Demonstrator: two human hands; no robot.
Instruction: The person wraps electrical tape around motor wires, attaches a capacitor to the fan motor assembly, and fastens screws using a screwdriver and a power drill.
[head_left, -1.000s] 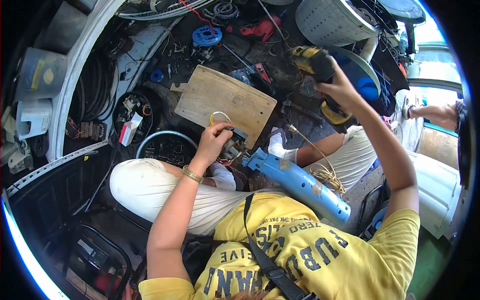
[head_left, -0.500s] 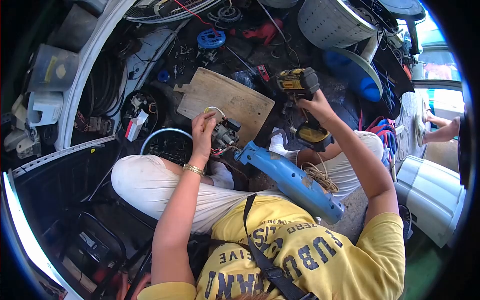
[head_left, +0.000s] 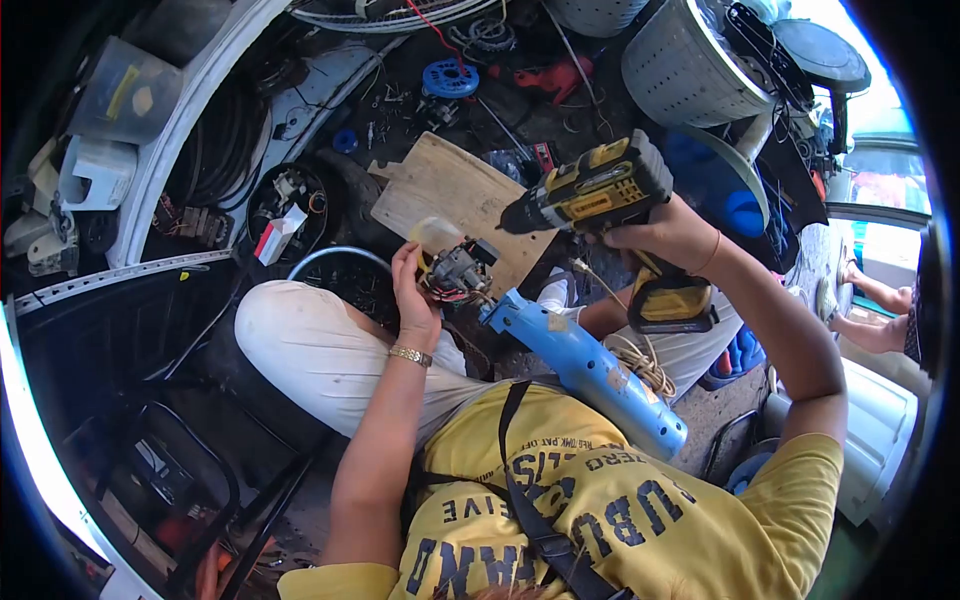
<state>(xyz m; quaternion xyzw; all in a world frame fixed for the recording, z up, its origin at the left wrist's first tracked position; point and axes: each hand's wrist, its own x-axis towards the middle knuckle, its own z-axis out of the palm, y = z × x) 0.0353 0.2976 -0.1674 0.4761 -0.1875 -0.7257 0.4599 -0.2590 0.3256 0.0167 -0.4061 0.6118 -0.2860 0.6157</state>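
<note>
1. Forearm angled toward 12 o'clock, a gold band at its wrist; the left hand has its bent fingers against the left side of the motor. Whether they clasp it or only touch it, I cannot tell.
2. The motor is grey metal, with a black block at its 2 o'clock and red wires low down. It lies at the 6 o'clock edge of the board.
3. The tube, blue and scuffed, slopes from beside the motor toward 4 o'clock; any join is unclear. Rope lies beside it at 3 o'clock.
4. The drill, black and yellow, points its nose toward 8 o'clock, apart from the motor.
5. The right hand is clenched around the drill's handle, elbow bent, forearm toward 10 o'clock.
</note>
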